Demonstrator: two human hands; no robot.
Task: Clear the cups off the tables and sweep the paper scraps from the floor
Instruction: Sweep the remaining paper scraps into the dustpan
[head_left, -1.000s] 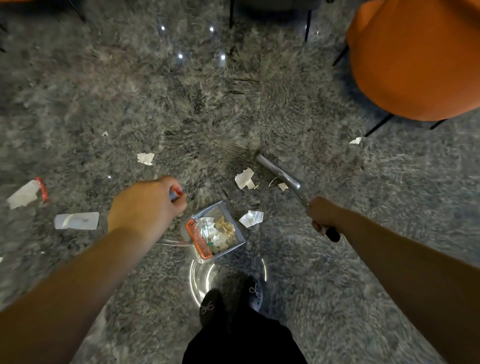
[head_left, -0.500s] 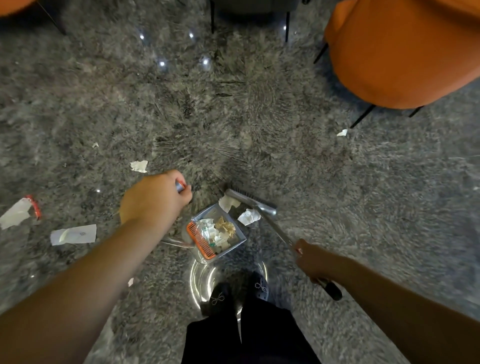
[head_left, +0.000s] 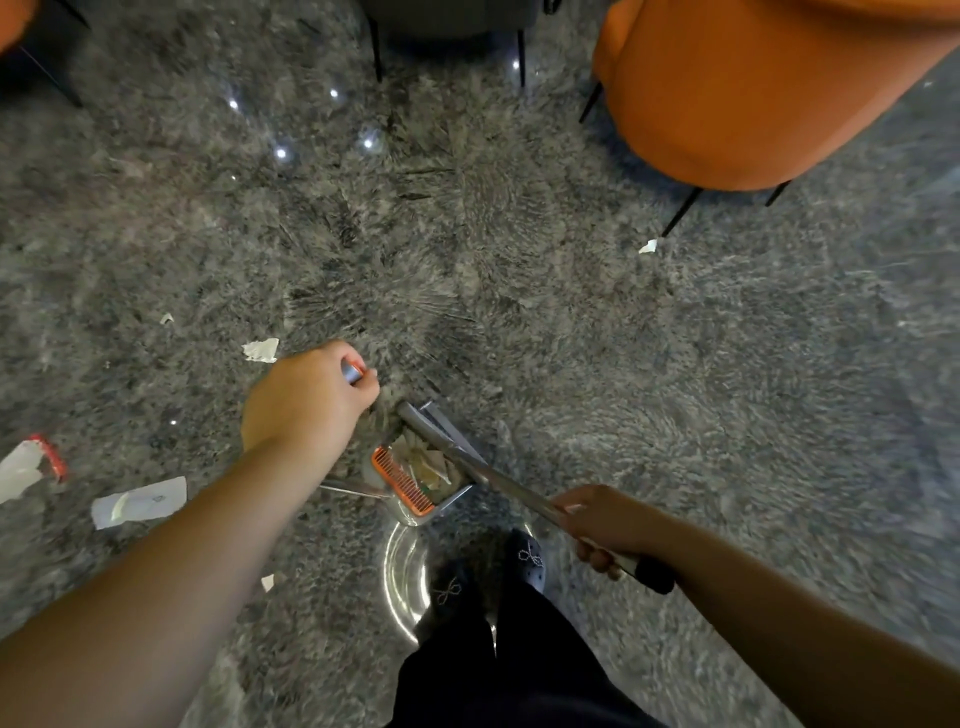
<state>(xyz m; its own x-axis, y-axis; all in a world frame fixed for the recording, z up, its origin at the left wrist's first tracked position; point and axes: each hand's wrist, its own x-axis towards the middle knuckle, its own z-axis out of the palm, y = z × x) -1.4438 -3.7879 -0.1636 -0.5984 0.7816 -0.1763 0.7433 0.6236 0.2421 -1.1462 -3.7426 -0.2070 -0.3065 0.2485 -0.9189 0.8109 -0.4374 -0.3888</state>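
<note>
Paper scraps (head_left: 428, 465) in dustpan (head_left: 447, 501) between both grips.

Setting: a lounge or café seating area. Indicators: polished grey stone floor (head_left: 571, 312) and orange upholstered chair (head_left: 753, 93) on thin black legs.

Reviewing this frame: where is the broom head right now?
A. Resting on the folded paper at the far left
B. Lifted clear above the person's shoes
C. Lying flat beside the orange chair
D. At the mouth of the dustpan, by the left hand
D: the broom slants from the right hand to the dustpan mouth, just below the left hand.
</note>
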